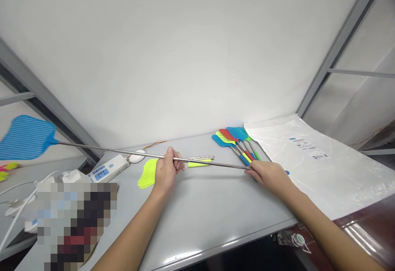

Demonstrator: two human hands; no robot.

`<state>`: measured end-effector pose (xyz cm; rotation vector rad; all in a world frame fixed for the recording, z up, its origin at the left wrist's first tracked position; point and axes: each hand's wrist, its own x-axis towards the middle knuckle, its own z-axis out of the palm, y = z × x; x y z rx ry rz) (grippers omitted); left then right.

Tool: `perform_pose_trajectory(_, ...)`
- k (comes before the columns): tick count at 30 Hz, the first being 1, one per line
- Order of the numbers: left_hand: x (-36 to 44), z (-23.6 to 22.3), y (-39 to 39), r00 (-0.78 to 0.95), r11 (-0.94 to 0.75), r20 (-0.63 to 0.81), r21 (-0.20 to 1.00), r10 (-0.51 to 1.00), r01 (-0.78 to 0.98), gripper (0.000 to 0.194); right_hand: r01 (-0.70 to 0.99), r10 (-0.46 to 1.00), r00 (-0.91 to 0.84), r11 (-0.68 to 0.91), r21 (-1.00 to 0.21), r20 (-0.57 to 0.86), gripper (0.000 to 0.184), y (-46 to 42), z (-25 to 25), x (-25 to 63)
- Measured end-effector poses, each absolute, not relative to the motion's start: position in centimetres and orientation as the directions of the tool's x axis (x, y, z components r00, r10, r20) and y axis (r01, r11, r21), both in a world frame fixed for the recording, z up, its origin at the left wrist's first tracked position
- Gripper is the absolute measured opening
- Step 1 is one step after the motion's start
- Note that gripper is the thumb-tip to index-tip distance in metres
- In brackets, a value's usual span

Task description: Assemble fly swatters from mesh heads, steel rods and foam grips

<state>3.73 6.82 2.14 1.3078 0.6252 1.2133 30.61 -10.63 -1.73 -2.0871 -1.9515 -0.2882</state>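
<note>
A blue fly swatter [29,137] with a long metal rod stretches across the view, its paddle at the far left. My left hand [167,170] is closed around the middle of the rod. At the other end, my right hand [267,174] grips the handle, of which only a bit of blue shows past the fingers. Behind my left hand a yellow-green fly swatter [147,174] lies on the table, partly hidden, with its rod and handle to the right. Beyond my right hand rests a fanned pile of fly swatters [236,135] in blue, yellow, red and green.
A white plastic mailing bag [290,151] with a printed label covers the right of the grey table [222,217]. At left are a power strip [108,169], a white round device [136,156], cables and a pixelated area. A plastic bottle [290,239] is below the table's front edge.
</note>
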Motion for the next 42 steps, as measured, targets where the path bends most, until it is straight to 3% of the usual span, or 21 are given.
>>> perform_pose_trajectory(5, 3.3, 1.5, 7.1, 0.374, -0.094, 0.188, 0.963, 0.908, -0.254, 0.047, 0.997, 0.829, 0.072, -0.061, -0.037, 0.554, 0.032, -11.0, -2.5, 32.1)
perform_pose_trajectory(10, 2.8, 1.6, 7.6, 0.288, -0.110, 0.196, 0.951, 0.938, -0.289, 0.046, 0.992, 0.789, 0.130, -0.105, -0.076, 0.600, 0.024, -10.9, -3.4, 32.2)
perform_pose_trajectory(20, 2.0, 1.5, 8.8, 0.084, -0.106, 0.146, 0.927, 0.986, -0.358, 0.044, 0.980, 0.830, 0.174, -0.092, -0.178, 0.530, 0.024, -11.0, -3.8, 32.3)
perform_pose_trajectory(34, 3.2, 0.7, 7.1, 0.150, -0.063, 0.127, 0.925, 0.980, -0.374, 0.044, 0.996, 0.792, 0.050, 0.004, -0.087, 0.608, 0.026, -11.2, -4.1, 30.3)
perform_pose_trajectory(38, 4.9, -0.3, 5.0, 0.313, 0.034, 0.059, 0.959, 0.948, -0.281, 0.044, 0.997, 0.845, -0.016, 0.056, -0.059, 0.534, 0.034, -10.3, -4.3, 27.1)
perform_pose_trajectory(42, 5.3, -0.8, 3.8, 0.409, -0.019, 0.089, 0.985, 0.908, -0.174, 0.047, 0.993, 0.890, 0.035, 0.019, -0.114, 0.455, 0.035, -10.1, -4.4, 25.7)
